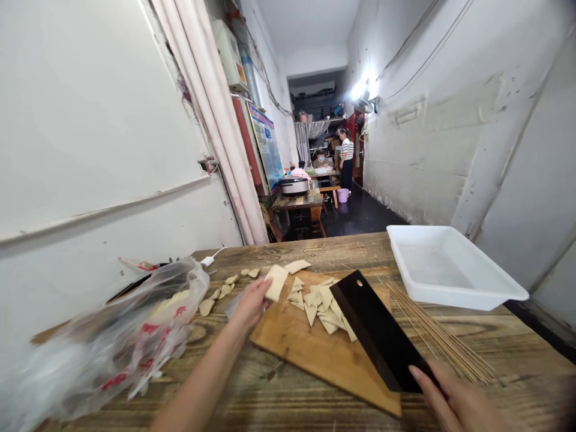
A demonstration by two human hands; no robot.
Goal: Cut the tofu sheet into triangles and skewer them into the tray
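My left hand [250,303] holds a pale beige tofu sheet [276,281] at the far left corner of the wooden cutting board [310,351]. My right hand [454,399] grips the handle of a black cleaver [373,327], whose broad blade lies slanted over the board's right side. A pile of cut triangular tofu pieces [319,303] lies on the board between the two hands. Another uncut piece [297,265] rests at the board's far edge.
A clear plastic bag with red print [130,336] lies at the left, with small trimmings [222,291] beside it. Bamboo skewers [438,336] lie right of the board, before a white plastic tray [445,267]. A person [346,157] stands far down the corridor by tables.
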